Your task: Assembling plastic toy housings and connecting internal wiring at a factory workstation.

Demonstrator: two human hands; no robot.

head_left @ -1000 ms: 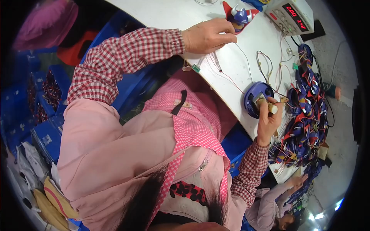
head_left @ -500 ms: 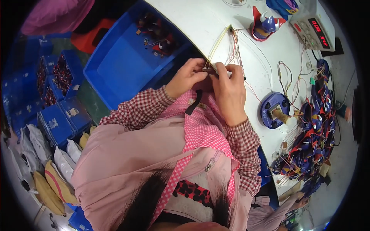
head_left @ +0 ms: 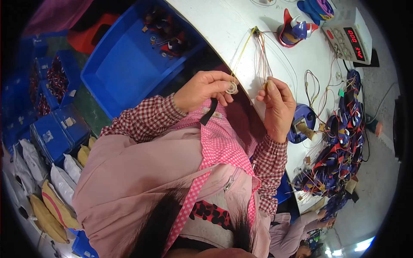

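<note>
My left hand (head_left: 202, 91) is closed on a small round speaker-like disc (head_left: 232, 88) with a pale rim, just off the table edge. Yellow wires (head_left: 242, 51) run from it up to a small circuit board (head_left: 256, 31) on the white table (head_left: 223, 21). At the table's edge my right hand (head_left: 278, 103) pinches a tiny brownish piece, largely covered by the fingertips. Several thin wires (head_left: 263, 58) hang from the board towards this hand. Beyond the board stands a red and purple horned toy part (head_left: 294, 32), joined to it by a wire.
A purple round housing (head_left: 297, 136) lies right of my right hand. Horned, wired parts (head_left: 344, 142) are heaped along the right side. A power supply (head_left: 350, 41) stands at the far right. At left is a blue bin (head_left: 116, 64) with several parts inside.
My hands were close together at the table edge and have moved apart, the right one rightward. The round disc now shows in my left fingers. My view has shifted slightly.
</note>
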